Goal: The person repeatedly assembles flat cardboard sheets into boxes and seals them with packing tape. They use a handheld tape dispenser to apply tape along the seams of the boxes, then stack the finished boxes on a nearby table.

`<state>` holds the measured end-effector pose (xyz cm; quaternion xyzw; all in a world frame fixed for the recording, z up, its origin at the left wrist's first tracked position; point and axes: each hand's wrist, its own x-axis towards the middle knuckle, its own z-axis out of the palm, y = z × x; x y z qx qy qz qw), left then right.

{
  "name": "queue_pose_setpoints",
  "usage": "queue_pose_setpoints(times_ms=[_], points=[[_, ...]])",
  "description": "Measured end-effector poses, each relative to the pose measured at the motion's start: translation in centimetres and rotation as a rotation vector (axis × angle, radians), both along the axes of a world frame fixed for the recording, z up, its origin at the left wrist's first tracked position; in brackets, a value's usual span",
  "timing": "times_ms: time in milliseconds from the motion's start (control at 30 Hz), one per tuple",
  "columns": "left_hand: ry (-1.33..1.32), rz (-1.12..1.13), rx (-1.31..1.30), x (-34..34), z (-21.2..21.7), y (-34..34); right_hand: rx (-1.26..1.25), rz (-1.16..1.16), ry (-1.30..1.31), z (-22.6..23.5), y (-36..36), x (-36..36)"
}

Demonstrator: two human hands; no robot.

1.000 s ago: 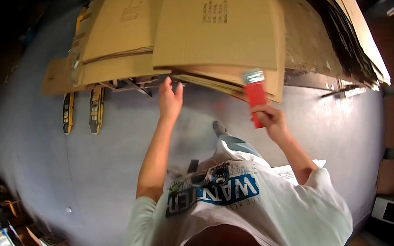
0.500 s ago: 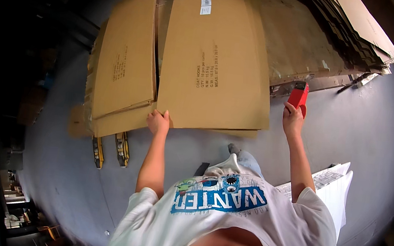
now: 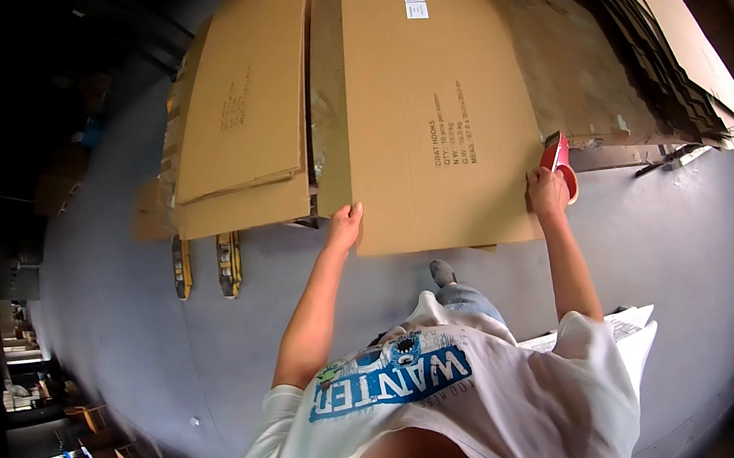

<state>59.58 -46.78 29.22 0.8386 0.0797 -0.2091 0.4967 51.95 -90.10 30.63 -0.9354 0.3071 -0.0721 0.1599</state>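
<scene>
A large flattened cardboard carton [image 3: 442, 81] with printed text and white labels lies in front of me, its near edge sticking out over the floor. Closed on its near left corner is my left hand [image 3: 345, 226], thumb on top. My right hand [image 3: 548, 192] holds a red tape dispenser [image 3: 556, 149] with a tape roll at its side. Its knuckles are against the carton's near right edge; whether the fingers also pinch the cardboard is hidden.
To the left lies another stack of flattened cartons [image 3: 256, 85], with yellow pallet-truck forks [image 3: 229, 265] below it. More cardboard sheets [image 3: 675, 75] are piled at the far right. White sheets [image 3: 636, 334] stand behind my right arm. A person's hand shows at the top edge.
The carton has shifted right and turned slightly, widening the gap to the left stack. My left hand moved right with its corner. My right hand came in against the carton's right edge.
</scene>
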Motion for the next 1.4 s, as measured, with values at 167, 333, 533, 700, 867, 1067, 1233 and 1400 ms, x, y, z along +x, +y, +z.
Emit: queue_pose_setpoints(times_ms=[167, 333, 533, 700, 867, 1067, 1233, 1400], points=[[0.120, 0.253, -0.647, -2.0, 0.2, 0.6, -0.031, -0.121, 0.123, 2.6, -2.0, 0.6], [0.054, 0.125, -0.635, -1.8, 6.6, 3.6, 0.182, -0.105, 0.033, 4.8, -5.8, 1.6], [0.054, -0.002, -0.454, -0.4, 18.1, 8.5, 1.404, -0.088, -0.289, 6.0, -6.3, 7.0], [-0.069, -0.254, 0.115, 1.8, 14.8, 16.7, 1.977, -0.087, -0.330, 12.9, 5.1, 8.6], [-0.436, -0.343, 0.430, 3.0, 21.7, 5.7, 1.497, 0.168, -0.514, 17.5, 13.8, 5.4], [-0.389, -0.597, 0.353, 0.0, 37.4, -5.3, 0.917, 0.599, -0.397, 27.9, 27.1, -3.6], [-0.632, -0.765, 0.939, -0.9, 35.1, -8.1, 1.176, 0.652, -0.520, 27.9, 33.3, -8.4], [-0.757, -0.795, 0.875, -2.1, 36.4, -4.6, 1.673, 0.159, -0.770, 21.5, 27.1, -11.7]])
